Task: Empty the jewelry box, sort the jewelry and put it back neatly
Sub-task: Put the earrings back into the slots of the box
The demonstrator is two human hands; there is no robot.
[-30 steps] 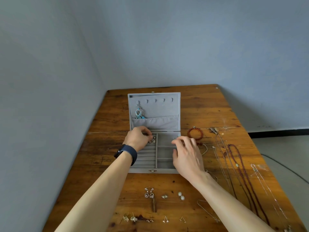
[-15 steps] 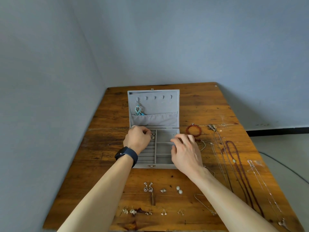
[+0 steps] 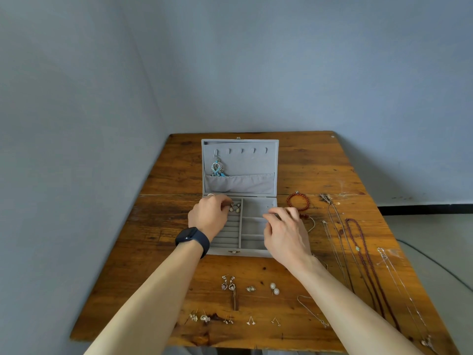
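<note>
Head camera looks down on a grey velvet jewelry box, lid open, on a worn wooden table. The left hand sits over the box's far left corner, fingers curled against a pair of pale drop earrings lying there; whether it pinches them I cannot tell. The right hand rests relaxed, fingers nearly straight, on the right compartments. A turquoise dangling earring hangs in the lid. A red bead bracelet lies just right of the box.

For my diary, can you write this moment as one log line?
step: refilling | left hand: beside drop earrings in jewelry box | right hand: over box's right side
</note>
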